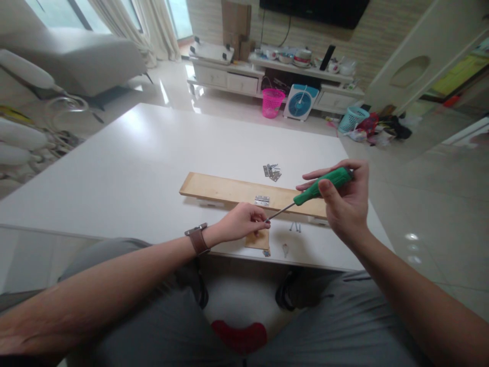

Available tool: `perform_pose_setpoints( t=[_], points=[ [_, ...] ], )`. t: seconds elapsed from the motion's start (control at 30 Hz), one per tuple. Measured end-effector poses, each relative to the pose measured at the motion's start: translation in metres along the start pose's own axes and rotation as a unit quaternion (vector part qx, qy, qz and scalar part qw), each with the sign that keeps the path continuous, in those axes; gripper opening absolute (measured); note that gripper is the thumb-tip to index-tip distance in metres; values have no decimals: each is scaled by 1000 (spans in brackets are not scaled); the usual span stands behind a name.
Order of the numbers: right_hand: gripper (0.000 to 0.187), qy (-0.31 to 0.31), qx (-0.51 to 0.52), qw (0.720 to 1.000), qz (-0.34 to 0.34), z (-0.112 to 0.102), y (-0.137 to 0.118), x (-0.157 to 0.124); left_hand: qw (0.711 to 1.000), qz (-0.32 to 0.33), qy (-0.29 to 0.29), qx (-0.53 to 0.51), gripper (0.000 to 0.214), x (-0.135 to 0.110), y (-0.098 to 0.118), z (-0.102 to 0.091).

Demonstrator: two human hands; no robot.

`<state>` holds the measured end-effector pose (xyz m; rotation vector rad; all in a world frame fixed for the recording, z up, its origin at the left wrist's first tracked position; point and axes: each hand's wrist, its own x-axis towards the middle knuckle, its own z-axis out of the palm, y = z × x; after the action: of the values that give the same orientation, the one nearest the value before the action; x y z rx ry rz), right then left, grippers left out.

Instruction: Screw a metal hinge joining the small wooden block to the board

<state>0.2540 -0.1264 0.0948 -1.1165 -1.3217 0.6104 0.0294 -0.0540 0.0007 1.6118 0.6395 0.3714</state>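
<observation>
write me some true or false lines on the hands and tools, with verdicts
1. The right hand holds the screwdriver. True.
2. The right hand holds it by the shaft. False: it holds the green handle.
3. The left hand is at the screwdriver's tip. True.
4. Both wrists are bare. False: a brown wristband is on the left one.
5. A hinge is on the board. True.
</observation>
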Motion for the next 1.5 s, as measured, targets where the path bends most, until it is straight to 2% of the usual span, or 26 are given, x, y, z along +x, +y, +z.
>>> perform_pose_setpoints(
  t=[0.13,0.27,0.57,0.7,0.9,1.0,1.1,1.2,1.27,1.33,1.43,1.5],
  points=[
    [39,-9,5,1000,28,0,1,-4,1000,-11,-2,-11,21,0,-1,1],
    [43,-50,3,998,37,-3,1,-4,1000,-8,10,-15,19,0,-3,0],
    [45,-41,-7,999,-3,-8,14,2,999,-2,31,-22,14,1,-2,-3],
    [55,-57,-16,998,-15,-9,19,3,999,-1,30,-29,17,2,-5,-4],
    [63,-9,-21,999,-47,-12,23,6,999,29,19,-18,23,4,-4,-4],
    [61,33,-22,997,-74,-17,24,11,996,66,34,43,24,4,0,-11],
    [60,56,-28,993,-103,-23,25,18,978,122,87,148,19,4,1,-23],
    [59,85,-27,988,-126,-28,28,25,940,178,143,253,19,6,-2,-35],
    [61,101,-24,985,-140,-30,31,28,906,233,134,326,23,8,-8,-40],
    [62,109,-29,983,-145,-31,34,29,875,283,102,380,30,11,-14,-41],
    [61,110,-47,983,-137,-31,38,28,839,316,77,435,31,18,-26,-39],
    [61,110,-56,983,-136,-31,41,28,827,328,78,451,27,23,-32,-38]
  ],
)
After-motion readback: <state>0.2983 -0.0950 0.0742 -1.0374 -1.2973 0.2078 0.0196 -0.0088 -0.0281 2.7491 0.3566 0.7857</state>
